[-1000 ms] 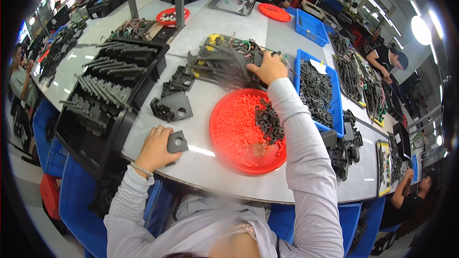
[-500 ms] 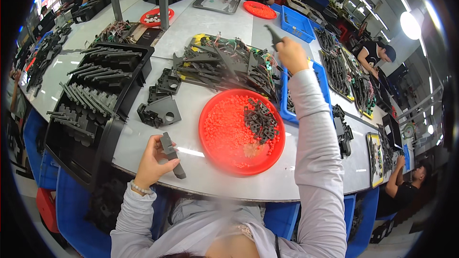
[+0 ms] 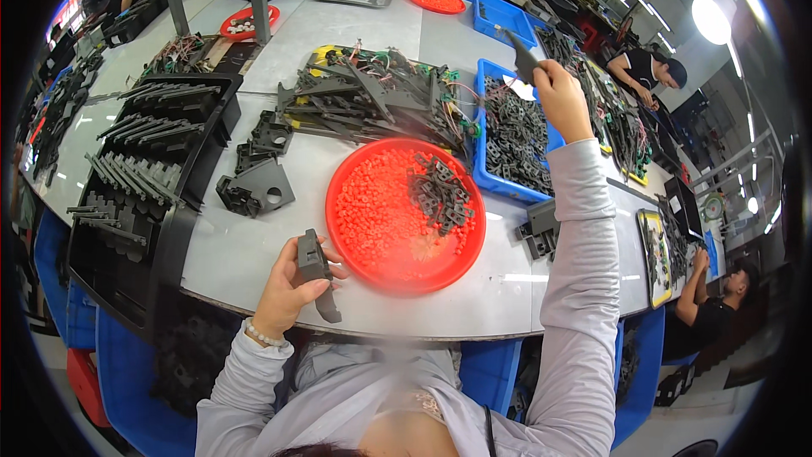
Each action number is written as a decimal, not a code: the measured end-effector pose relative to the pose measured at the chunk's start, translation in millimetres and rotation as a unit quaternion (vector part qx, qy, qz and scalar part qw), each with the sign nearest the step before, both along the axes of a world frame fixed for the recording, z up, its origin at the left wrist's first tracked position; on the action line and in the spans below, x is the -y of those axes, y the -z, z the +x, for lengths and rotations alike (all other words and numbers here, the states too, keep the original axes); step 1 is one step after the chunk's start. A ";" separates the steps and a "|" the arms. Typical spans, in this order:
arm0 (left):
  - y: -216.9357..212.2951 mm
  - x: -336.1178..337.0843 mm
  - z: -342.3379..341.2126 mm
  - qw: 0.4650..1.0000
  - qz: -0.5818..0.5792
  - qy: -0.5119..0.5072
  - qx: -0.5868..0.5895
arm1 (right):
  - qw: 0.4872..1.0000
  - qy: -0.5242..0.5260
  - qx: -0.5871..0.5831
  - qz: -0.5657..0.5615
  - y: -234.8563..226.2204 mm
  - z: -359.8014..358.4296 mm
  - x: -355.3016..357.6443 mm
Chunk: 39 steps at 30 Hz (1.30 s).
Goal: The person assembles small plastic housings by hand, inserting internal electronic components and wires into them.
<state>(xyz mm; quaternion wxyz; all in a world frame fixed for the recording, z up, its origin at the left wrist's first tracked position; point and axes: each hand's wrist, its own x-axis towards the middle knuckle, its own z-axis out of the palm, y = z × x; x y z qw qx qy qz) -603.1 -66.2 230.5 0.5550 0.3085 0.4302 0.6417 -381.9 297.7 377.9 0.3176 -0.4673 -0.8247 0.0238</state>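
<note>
My left hand (image 3: 286, 294) grips a dark grey moulded plastic part (image 3: 311, 261), long and stepped, above the table's near edge. It is close to the lower left rim of a round red tray (image 3: 334, 245). Inside that tray lie many small red-orange pieces (image 3: 372, 220) and a heap of small dark clips (image 3: 441, 195). Stretched out to the far right, my right hand (image 3: 564, 103) is closed round a dark, pointed, slightly curved piece (image 3: 523, 59), whose kind I cannot make out. Under that hand is a blue bin (image 3: 507, 184) full of small dark parts.
A black crate (image 3: 199, 178) with rows of grey parts stands at the left. Dark brackets (image 3: 269, 186) lie beside it. Behind the red tray is a pile of dark parts with wires (image 3: 381, 97). Another bracket (image 3: 541, 228) sits right of the tray. Co-workers (image 3: 647, 76) sit around.
My left hand has moved right with the grey part, which has turned. The right hand, still holding the dark piece, has shifted right and slightly down, uncovering more of the blue bin. The view has shifted.
</note>
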 end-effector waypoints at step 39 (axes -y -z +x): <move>-67.4 -233.5 89.4 0.763 0.214 0.216 -0.570 | 0.958 -0.033 -0.241 -0.152 65.6 143.3 156.2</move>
